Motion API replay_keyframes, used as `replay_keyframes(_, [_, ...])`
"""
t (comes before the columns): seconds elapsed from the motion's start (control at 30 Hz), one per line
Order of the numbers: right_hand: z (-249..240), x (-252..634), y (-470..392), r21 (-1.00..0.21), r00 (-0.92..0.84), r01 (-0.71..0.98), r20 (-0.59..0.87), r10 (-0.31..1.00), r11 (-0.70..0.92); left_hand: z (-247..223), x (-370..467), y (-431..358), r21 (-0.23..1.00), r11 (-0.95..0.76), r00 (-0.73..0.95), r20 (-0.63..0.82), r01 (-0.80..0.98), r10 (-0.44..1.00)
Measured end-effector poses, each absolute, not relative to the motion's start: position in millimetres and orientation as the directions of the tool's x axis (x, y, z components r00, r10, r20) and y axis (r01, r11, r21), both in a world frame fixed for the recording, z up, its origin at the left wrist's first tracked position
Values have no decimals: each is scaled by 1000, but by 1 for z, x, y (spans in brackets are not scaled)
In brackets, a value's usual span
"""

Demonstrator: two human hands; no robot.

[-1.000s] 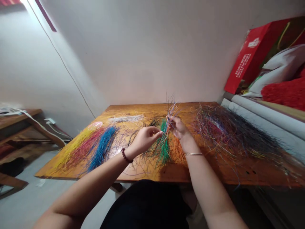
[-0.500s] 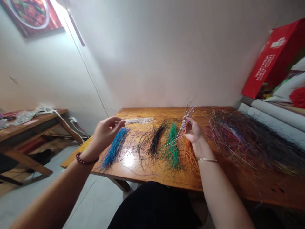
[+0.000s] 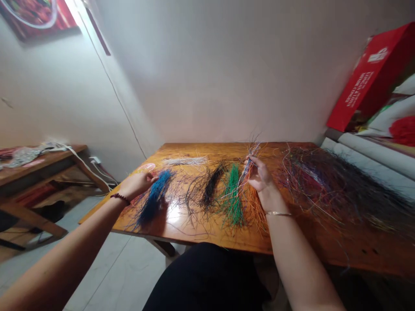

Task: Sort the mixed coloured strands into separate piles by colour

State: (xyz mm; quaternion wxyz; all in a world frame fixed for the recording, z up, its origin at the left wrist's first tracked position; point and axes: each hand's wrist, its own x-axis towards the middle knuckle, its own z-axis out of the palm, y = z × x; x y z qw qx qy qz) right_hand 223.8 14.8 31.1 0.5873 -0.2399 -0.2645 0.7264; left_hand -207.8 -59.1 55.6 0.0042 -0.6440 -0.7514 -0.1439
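My right hand (image 3: 262, 176) is closed around a small bunch of mixed thin wires (image 3: 254, 150), white, blue and orange among them, held above the table. Under it lie a green wire bundle (image 3: 234, 198) and an orange wire bundle (image 3: 256, 207). My left hand (image 3: 138, 185) is low at the table's left side, by the upper end of a blue wire bundle (image 3: 157, 192). Its fingers are curled together, and whatever they hold is too small to make out. Reddish and yellow strands lie partly hidden behind this hand.
White wires (image 3: 186, 161) lie at the back of the wooden table (image 3: 201, 235), black wires (image 3: 213, 185) in the middle. A large tangled heap of wires (image 3: 340, 185) covers the right side. A red box (image 3: 366, 77) stands at the back right; another table (image 3: 39, 166) is at left.
My left hand has moved left and down, from above the white wires to beside the blue bundle. My right hand stays in place with its bunch. The view has shifted slightly.
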Motion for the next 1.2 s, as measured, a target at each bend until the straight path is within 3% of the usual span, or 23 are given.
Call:
replay_keyframes(0.07, [30,222,15,-673,-184,-722,-33,982,-157,70,-173,-64,175,42,-92,286,984,954])
replay_keyframes(0.17, [28,218,15,-704,-197,-693,-17,980,-152,90,-109,-79,223,-277,150,458,935,876])
replay_keyframes(0.3, [26,214,16,-790,-188,-605,19,982,-101,106,-35,-102,-6,-546,368,746,838,556])
replay_keyframes(0.4, [23,213,16,-839,-160,-541,46,986,-49,109,-1,-105,-151,-607,501,732,780,462])
replay_keyframes(0.57, [22,211,13,-866,-163,-499,84,983,-8,95,18,-88,-245,-623,619,607,743,499])
replay_keyframes(0.9, [26,213,14,-807,-162,-588,64,985,-44,86,3,-94,-251,-589,599,608,768,522])
replay_keyframes(1.03, [28,214,11,-798,-161,-600,55,985,-53,92,-23,-115,-36,-519,387,711,854,587])
replay_keyframes(1.2, [24,210,12,-815,-175,-579,94,980,-25,93,-74,-139,213,-271,60,673,939,737])
